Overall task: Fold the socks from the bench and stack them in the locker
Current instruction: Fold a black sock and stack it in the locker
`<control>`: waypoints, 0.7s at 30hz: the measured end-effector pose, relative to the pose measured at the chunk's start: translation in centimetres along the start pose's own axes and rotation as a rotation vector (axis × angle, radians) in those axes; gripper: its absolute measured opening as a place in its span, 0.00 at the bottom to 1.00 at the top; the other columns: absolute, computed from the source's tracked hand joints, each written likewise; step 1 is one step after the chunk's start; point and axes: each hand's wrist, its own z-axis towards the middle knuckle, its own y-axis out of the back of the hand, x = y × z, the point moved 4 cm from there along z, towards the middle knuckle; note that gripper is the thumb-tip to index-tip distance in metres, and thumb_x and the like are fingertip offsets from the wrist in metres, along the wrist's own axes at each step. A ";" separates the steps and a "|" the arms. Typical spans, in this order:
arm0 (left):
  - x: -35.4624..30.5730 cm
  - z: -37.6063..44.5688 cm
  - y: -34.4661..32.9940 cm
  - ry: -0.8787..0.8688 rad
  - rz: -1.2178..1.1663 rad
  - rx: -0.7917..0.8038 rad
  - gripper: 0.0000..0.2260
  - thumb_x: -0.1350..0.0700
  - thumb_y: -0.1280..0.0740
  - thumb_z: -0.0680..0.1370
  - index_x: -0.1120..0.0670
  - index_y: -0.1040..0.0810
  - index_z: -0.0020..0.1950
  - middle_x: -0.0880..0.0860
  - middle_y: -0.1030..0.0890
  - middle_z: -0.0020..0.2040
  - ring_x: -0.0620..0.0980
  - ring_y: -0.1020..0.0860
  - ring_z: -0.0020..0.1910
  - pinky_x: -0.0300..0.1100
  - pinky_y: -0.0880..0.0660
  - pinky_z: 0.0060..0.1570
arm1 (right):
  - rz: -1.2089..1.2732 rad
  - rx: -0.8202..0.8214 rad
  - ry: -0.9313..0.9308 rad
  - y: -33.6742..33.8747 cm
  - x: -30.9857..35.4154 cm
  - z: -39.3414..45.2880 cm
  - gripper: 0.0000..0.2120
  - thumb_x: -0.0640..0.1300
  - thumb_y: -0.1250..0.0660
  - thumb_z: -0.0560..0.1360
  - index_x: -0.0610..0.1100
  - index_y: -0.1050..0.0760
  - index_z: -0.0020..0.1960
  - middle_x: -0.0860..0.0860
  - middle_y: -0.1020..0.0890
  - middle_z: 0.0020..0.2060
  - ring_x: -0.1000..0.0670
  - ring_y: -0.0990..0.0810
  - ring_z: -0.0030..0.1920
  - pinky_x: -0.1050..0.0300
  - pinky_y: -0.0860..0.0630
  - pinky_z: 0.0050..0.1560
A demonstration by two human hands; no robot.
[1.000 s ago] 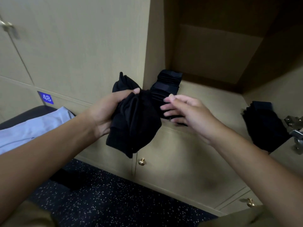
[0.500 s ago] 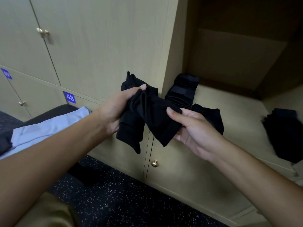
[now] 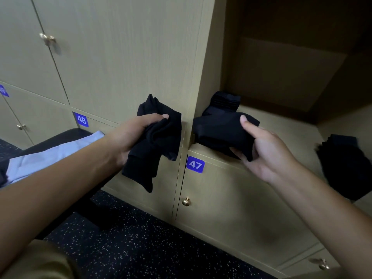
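Observation:
My left hand point(image 3: 128, 137) grips a bunch of black socks point(image 3: 157, 146) in front of the closed locker doors; their ends hang down below my fist. My right hand point(image 3: 267, 152) pinches a folded black sock point(image 3: 219, 129) at the front left edge of the open locker's shelf point(image 3: 291, 141). Just behind it a folded black sock pile point(image 3: 225, 101) sits against the locker's left wall. A second dark sock pile point(image 3: 346, 164) lies at the shelf's right side.
The dark bench point(image 3: 60, 141) at left carries a pale blue cloth point(image 3: 50, 156). Lower locker doors labelled 48 point(image 3: 81, 119) and 47 point(image 3: 194, 164) have brass knobs point(image 3: 186, 201). The floor point(image 3: 141, 248) is dark and speckled.
My hands have drawn apart: the right hand carried one folded sock off to the right onto the shelf edge, while the left hand keeps the rest. The view has shifted left.

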 end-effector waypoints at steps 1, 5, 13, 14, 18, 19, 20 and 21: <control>0.1 0.0 0.0 0.006 0.011 0.002 0.14 0.52 0.29 0.75 0.62 0.22 0.52 0.62 0.20 0.44 0.58 0.19 0.42 0.46 0.17 0.40 | -0.012 0.019 0.007 0.0 0.1 0.0 0.12 0.44 0.34 0.82 0.42 0.22 0.63 0.47 0.13 0.55 0.49 0.13 0.54 0.54 0.16 0.51; 0.3 -0.4 -0.3 -0.018 0.093 -0.034 0.12 0.53 0.30 0.79 0.61 0.19 0.54 0.61 0.16 0.47 0.56 0.15 0.42 0.45 0.16 0.41 | -0.114 0.047 0.024 -0.1 0.1 -0.2 0.14 0.41 0.34 0.82 0.42 0.24 0.67 0.47 0.14 0.56 0.48 0.14 0.57 0.49 0.19 0.61; 0.5 -1.6 -2.3 -0.092 0.222 -0.020 0.13 0.57 0.28 0.78 0.60 0.20 0.60 0.60 0.14 0.48 0.56 0.14 0.44 0.45 0.18 0.39 | -0.322 0.103 -0.020 -1.4 -1.4 -1.1 0.18 0.39 0.31 0.80 0.45 0.25 0.69 0.48 0.14 0.57 0.49 0.15 0.58 0.54 0.19 0.59; 0.7 -1.5 -2.6 -0.092 0.209 -0.015 0.12 0.57 0.28 0.78 0.60 0.20 0.60 0.60 0.14 0.49 0.57 0.14 0.45 0.45 0.18 0.40 | -0.362 0.090 0.004 -1.6 -1.7 -1.2 0.21 0.40 0.30 0.80 0.45 0.27 0.72 0.48 0.16 0.60 0.48 0.17 0.60 0.51 0.21 0.63; 1.6 -1.6 -3.9 -0.097 0.166 -0.009 0.13 0.58 0.28 0.79 0.59 0.20 0.62 0.60 0.14 0.53 0.56 0.13 0.48 0.43 0.18 0.41 | -0.573 0.086 0.155 -3.1 -2.0 -2.9 0.18 0.44 0.32 0.82 0.41 0.25 0.70 0.48 0.18 0.63 0.49 0.19 0.63 0.48 0.25 0.70; 1.7 -1.7 -4.2 -0.095 0.143 0.007 0.14 0.57 0.29 0.79 0.60 0.20 0.63 0.59 0.13 0.53 0.55 0.13 0.49 0.42 0.18 0.41 | -0.597 0.107 0.170 -3.5 -2.0 -3.3 0.16 0.47 0.35 0.83 0.38 0.23 0.66 0.43 0.17 0.61 0.45 0.18 0.62 0.45 0.25 0.68; 1.8 -1.8 -4.5 -0.094 0.121 0.032 0.15 0.55 0.30 0.80 0.60 0.20 0.63 0.59 0.13 0.53 0.54 0.13 0.50 0.42 0.17 0.42 | -0.597 0.122 0.173 -3.7 -1.9 -3.6 0.20 0.51 0.38 0.84 0.35 0.23 0.64 0.39 0.18 0.59 0.41 0.19 0.61 0.41 0.25 0.67; 1.8 -1.9 -4.7 -0.095 0.110 0.054 0.15 0.53 0.31 0.80 0.60 0.21 0.63 0.58 0.13 0.53 0.54 0.13 0.50 0.42 0.17 0.42 | -0.583 0.143 0.162 -3.8 -1.8 -3.9 0.23 0.54 0.42 0.85 0.34 0.22 0.62 0.37 0.18 0.58 0.40 0.20 0.61 0.40 0.25 0.66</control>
